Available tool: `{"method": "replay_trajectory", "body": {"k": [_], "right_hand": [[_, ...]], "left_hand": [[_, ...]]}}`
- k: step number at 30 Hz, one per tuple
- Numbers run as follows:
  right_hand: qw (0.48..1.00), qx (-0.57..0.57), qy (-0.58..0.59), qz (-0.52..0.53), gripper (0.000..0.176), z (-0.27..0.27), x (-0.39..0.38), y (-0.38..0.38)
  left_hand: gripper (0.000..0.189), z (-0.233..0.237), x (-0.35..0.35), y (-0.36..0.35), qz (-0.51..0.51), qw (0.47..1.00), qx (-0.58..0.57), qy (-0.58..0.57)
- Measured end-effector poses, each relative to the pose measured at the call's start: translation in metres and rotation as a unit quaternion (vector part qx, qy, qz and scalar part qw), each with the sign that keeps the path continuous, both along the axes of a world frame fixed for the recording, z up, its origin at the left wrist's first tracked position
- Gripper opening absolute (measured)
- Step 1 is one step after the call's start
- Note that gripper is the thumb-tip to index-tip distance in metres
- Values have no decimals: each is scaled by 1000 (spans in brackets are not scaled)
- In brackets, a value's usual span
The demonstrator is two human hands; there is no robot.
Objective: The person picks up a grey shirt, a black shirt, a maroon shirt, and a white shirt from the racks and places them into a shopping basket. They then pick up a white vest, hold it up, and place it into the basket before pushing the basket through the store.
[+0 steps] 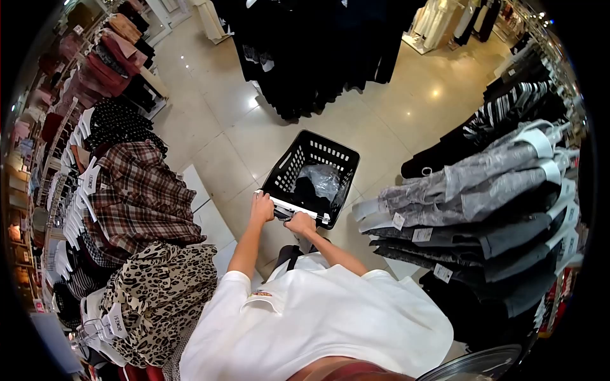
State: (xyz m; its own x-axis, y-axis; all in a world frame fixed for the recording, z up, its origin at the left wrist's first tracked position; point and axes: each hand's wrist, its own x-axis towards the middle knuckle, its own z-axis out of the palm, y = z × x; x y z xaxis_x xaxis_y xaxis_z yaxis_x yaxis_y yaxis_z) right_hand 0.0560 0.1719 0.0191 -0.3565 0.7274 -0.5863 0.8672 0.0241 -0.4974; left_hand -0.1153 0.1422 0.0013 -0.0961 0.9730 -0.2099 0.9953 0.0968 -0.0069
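Basket is gripped at its near white bar, lying left-right, by left hand and right hand, both closed.

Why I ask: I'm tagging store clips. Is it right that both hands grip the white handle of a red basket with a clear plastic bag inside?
Not quite. The head view shows that the basket is black, not red. The rest holds: the left hand and the right hand both grip its white handle, and a clear plastic bag lies inside.

Garment tags unreadable, shirt logo illegible
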Motion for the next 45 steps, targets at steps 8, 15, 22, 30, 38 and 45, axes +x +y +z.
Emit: {"method": "replay_trajectory", "body": {"k": [8, 15, 22, 30, 38, 45], "right_hand": [[998, -33, 27, -36, 44, 2, -27, 36], [995, -21, 42, -83, 41, -3, -52, 68], [987, -14, 70, -143, 39, -1, -76, 116], [975, -20, 78, -208, 45, 6, -83, 188], [951, 24, 89, -293, 40, 8, -77, 242], [933, 43, 92, -346, 41, 3, -61, 284]], "left_hand": [[18, 7, -26, 56, -34, 998, -41, 33], [18, 10, -51, 106, -81, 995, -49, 11], [17, 16, -70, 179, -147, 986, -70, 22], [20, 13, -73, 283, -234, 967, -83, 50], [20, 2, -62, 368, -311, 947, -78, 10], [20, 9, -35, 422, -371, 928, -33, -25]]}}
